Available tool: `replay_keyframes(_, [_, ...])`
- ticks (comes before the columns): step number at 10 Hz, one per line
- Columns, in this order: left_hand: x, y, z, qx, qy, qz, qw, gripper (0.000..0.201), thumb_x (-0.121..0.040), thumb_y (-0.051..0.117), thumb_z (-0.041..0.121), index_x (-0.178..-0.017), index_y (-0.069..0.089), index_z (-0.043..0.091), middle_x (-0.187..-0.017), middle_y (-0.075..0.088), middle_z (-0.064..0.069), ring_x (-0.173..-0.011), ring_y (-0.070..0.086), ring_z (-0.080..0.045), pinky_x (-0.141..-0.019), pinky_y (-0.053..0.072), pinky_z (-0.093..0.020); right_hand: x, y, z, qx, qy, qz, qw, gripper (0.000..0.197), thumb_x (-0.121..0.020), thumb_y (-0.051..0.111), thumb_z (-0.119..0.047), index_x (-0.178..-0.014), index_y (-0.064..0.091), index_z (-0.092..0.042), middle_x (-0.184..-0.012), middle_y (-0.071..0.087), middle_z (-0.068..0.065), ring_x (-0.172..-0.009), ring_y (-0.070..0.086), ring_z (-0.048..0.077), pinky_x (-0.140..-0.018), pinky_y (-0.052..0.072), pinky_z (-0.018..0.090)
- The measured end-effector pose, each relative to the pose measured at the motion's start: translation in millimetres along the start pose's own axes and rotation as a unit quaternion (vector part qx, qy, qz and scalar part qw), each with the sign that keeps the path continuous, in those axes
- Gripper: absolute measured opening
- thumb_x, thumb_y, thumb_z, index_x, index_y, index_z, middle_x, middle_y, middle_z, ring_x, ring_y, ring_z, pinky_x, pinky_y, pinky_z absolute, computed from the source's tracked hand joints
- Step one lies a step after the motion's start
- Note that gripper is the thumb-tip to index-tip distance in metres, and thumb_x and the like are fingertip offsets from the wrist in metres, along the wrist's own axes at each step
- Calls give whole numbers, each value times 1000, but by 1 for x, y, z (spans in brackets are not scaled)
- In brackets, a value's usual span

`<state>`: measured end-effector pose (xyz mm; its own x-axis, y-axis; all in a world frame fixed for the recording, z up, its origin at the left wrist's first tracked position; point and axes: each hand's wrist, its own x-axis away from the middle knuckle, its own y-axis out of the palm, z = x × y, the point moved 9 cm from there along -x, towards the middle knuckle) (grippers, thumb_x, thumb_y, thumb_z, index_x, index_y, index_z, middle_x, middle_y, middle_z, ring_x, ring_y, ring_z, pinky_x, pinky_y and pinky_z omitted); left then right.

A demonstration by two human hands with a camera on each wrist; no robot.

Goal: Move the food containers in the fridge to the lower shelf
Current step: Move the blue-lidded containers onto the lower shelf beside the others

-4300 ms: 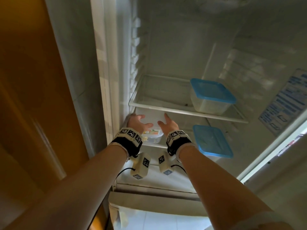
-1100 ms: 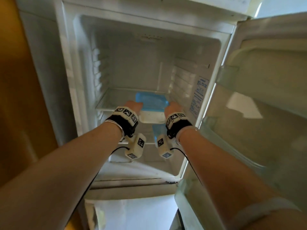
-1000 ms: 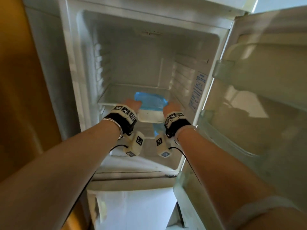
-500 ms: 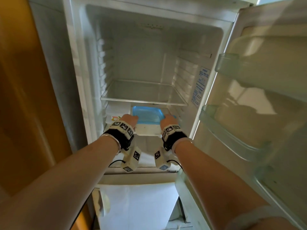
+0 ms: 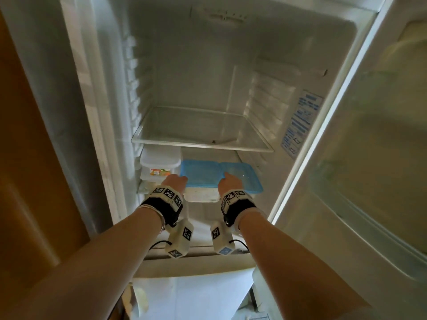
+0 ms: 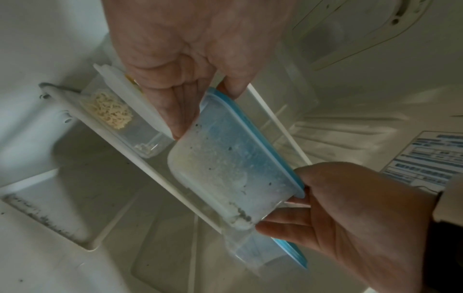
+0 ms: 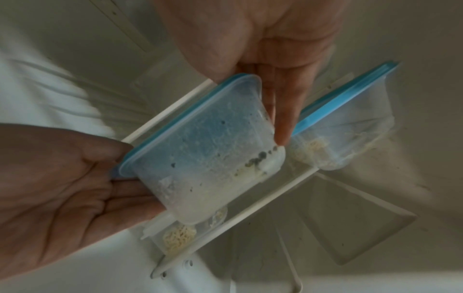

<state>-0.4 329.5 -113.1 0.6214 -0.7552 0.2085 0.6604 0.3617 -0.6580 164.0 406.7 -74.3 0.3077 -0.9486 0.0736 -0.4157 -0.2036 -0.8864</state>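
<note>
Both hands grip a blue-lidded container [image 5: 200, 181] at the lower shelf [image 6: 160, 174].

Left hand [image 5: 173, 181] and right hand [image 5: 231, 183] clasp its sides; it sits lid-up, level, between a white-lidded box [image 5: 159, 165] and a second blue-lidded tub [image 5: 245, 179].

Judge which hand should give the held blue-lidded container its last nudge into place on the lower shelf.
Probably the left hand. The right hand is wedged between the held container and the neighbouring blue-lidded container, so it must slip out first; the left has some room beside the white-lidded container.
</note>
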Motion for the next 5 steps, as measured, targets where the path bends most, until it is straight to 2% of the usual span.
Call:
replay_keyframes(1, [-16, 5, -8, 31, -35, -9, 999, 37, -95, 43, 12, -126, 49, -8, -130, 55, -26, -122, 54, -37, -103, 45, -40, -10, 9, -1, 21, -5, -11, 1000, 38, -99, 30, -8, -131, 49, 2, -139, 47, 18, -129, 45, 31, -106, 36, 35])
replay_keyframes(2, [-22, 7, -7, 41, -24, -16, 999, 33, -96, 42, 9, -124, 52, -6, -128, 57, -21, -120, 56, -33, -100, 45, -36, -19, 17, 0, 0, 3, -5, 1000, 37, -97, 33, -12, -126, 51, 2, -131, 52, 21, -123, 49, 34, -99, 40, 34])
replay_keyframes(3, [-18, 3, -4, 10, -6, 9, 1000, 33, -97, 39, 8, -125, 50, -3, -128, 58, -18, -120, 56, -31, -100, 45, -35, -26, 22, 0, -31, 16, 11, 999, 37, -98, 33, -16, -127, 49, 1, -129, 53, 20, -121, 50, 32, -96, 41, 32])
replay_keyframes(5, [-31, 11, -5, 82, -9, 20, 996, 34, -97, 37, 5, -129, 45, -3, -130, 55, -19, -123, 53, -31, -101, 43, -34, -30, 32, -7, -45, -19, -10, 999, 44, -99, 38, -27, -139, 43, -10, -142, 46, 13, -130, 45, 27, -106, 35, 31])
